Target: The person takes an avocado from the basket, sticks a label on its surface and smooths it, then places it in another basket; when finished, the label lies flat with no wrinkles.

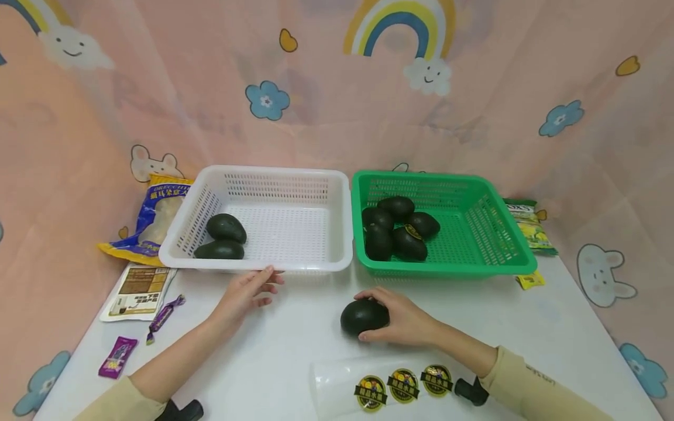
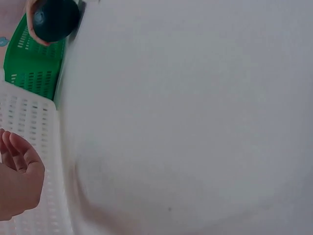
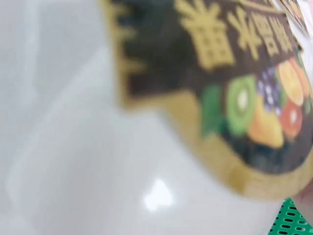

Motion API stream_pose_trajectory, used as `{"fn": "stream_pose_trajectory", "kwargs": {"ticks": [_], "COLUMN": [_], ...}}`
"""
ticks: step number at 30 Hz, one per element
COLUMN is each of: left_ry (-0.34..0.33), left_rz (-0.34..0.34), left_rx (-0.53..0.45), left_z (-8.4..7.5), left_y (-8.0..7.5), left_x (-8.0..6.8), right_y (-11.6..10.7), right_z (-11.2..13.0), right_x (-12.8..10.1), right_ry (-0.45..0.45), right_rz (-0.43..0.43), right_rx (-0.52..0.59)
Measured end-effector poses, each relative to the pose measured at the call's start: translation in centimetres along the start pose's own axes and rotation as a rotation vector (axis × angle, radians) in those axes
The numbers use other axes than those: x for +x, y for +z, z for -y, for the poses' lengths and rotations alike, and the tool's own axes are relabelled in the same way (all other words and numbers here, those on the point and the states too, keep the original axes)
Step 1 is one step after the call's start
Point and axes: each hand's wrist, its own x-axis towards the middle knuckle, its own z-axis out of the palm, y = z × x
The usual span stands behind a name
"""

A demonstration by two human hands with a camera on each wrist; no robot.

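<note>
My right hand (image 1: 392, 318) grips a dark green avocado (image 1: 363, 316) that rests on the white table (image 1: 295, 327), in front of the green basket (image 1: 500, 266). The same avocado (image 2: 55, 18) shows at the top of the left wrist view. My left hand (image 1: 247, 292) lies open on the table, its fingertips touching the front rim of the white basket (image 1: 263, 264). In the left wrist view my left hand (image 2: 17, 181) has relaxed fingers beside the white basket (image 2: 34, 127). Two avocados (image 1: 223, 237) lie in the white basket, several (image 1: 397, 231) in the green one.
A clear strip of round fruit stickers (image 1: 402, 386) lies at the table's near edge; one sticker (image 3: 220, 88) fills the right wrist view, blurred. Snack packets (image 1: 152, 219) and small wrappers (image 1: 118, 355) sit at the left. Another packet (image 1: 529, 225) lies behind the green basket.
</note>
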Motion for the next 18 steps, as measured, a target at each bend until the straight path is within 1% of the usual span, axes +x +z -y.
{"fn": "stream_pose_trajectory", "kwargs": {"ticks": [1,3,5,7,8,11,12,14,18], "left_ry": [0.003,0.033,0.099,0.199,0.264,0.45,0.504,0.604,0.763], "left_rz": [0.015,0.081,0.165,0.258,0.301,0.387,0.41,0.433,0.467], "left_rx": [0.013,0.074,0.173,0.284,0.343,0.504,0.551,0.665,0.9], "left_z": [0.2,0.7,1.2,1.6,1.7,2.2,2.3,2.6,3.4], "left_y": [0.4,1.4,2.6,3.9,4.5,6.3,6.8,7.7,9.1], "left_x": [-0.2,-0.6,-1.2,-2.0,-2.4,-3.3,-3.7,-4.1,-4.8], "right_y": [-0.1,-0.4,-0.5,-0.6,-0.6,-0.7,-0.7,-0.7,-0.7], "right_z": [0.0,0.1,0.1,0.0,-0.1,-0.2,-0.2,-0.2,-0.3], "right_x": [0.1,0.2,0.3,0.4,0.4,0.6,0.7,0.8,0.9], "right_ry": [-0.002,-0.004,-0.009,-0.02,-0.028,-0.045,-0.051,-0.056,-0.062], "right_rz": [0.007,0.012,0.005,-0.008,-0.014,-0.023,-0.025,-0.027,-0.045], "right_rx": [-0.006,-0.021,-0.031,-0.046,-0.054,-0.058,-0.061,-0.062,-0.065]}}
